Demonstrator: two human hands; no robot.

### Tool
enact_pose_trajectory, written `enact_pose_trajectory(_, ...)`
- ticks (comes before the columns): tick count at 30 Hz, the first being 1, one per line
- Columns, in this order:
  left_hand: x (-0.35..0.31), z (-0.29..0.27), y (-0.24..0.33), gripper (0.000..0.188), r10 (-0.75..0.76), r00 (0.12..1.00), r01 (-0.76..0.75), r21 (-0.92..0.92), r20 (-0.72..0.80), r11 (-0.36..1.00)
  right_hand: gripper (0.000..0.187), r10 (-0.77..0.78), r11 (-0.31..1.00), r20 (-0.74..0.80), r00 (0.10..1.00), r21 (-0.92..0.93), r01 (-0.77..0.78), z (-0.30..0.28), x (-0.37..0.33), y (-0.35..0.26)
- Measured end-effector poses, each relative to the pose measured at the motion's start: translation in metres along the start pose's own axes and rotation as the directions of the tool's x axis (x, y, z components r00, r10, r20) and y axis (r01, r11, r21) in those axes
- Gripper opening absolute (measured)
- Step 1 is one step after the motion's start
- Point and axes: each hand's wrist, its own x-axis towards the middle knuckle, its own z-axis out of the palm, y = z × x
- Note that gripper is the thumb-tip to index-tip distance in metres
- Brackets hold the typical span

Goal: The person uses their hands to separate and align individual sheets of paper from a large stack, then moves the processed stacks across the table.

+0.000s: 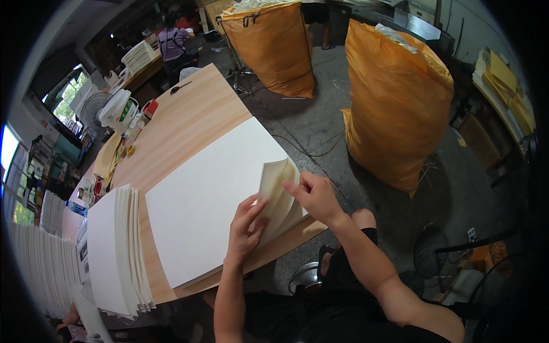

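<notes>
A large stack of white sheets [211, 177] lies on the wooden table in front of me. Its near right corner is bent up as a cream-coloured flap [273, 191], with layers fanned beneath it. My left hand [245, 226] holds the left edge of this flap, fingers and thumb a little curved around it. On the other side, my right hand [318, 197] is closed, its thumb against the flap and its fingers curled at the sheet edge. What lies inside the right hand's curled fingers is hidden.
A thick pile of folded white sheets [117, 246] stands left on the table [189, 108]. Beyond are a white bucket [119, 111], a fan [94, 106] and scissors [180, 87]. Two orange sacks [394, 103] stand on the floor to the right. A person [172, 46] sits far back.
</notes>
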Motion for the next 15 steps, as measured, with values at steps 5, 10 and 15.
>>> enact_pose_trajectory(5,0.004,0.004,0.009,0.038,0.086,0.996,-0.084,0.080,-0.015,0.993,0.039,0.161,0.915,0.110,0.981,0.356,-0.190,-0.004,0.006,-0.006)
enact_pose_trajectory(10,0.004,0.004,0.009,0.053,0.100,0.993,-0.106,0.128,0.056,0.986,0.037,0.189,0.796,0.213,0.959,0.538,-0.277,-0.006,0.006,-0.009)
enact_pose_trajectory(15,0.004,0.000,-0.005,0.055,0.152,0.987,-0.156,0.141,0.044,0.978,0.036,0.159,0.807,0.212,0.964,0.535,-0.250,-0.008,0.004,-0.002)
